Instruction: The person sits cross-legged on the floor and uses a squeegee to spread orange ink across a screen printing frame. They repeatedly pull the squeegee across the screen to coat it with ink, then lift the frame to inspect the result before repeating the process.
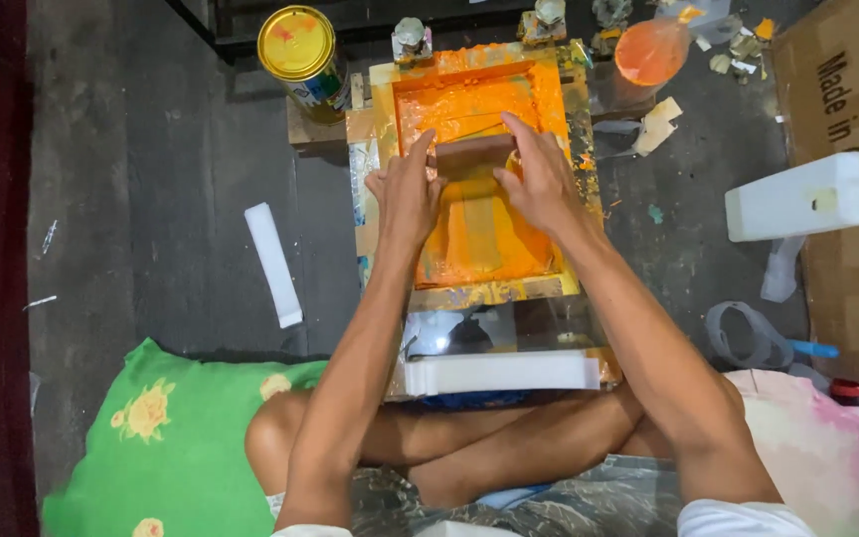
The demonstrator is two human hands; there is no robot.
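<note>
Both hands grip a brownish squeegee block (474, 157) lying crosswise inside the orange-inked screen frame (479, 290): the left hand (405, 194) is closed on its left end with the fingers spread over the top edge, the right hand (541, 179) clamped on its right end, so the block sits between them at about the upper middle of the mesh. The ink looks wet and thick, so the fingers could slip, and uneven pressure from one hand might skew the stroke or smear colour. At 12 o'clock the hinged clamps (412, 38) hold the frame; a hard pull could shift it. At 11 o'clock a yellow-lidded can (300, 55) stands close by, easy to knock. At 1 o'clock lies an orange-filled bag (653, 50); at 3 o'clock a white jerrycan (809, 195) rests on cardboard; at 9 o'clock a white strip (272, 264) lies on the floor
</note>
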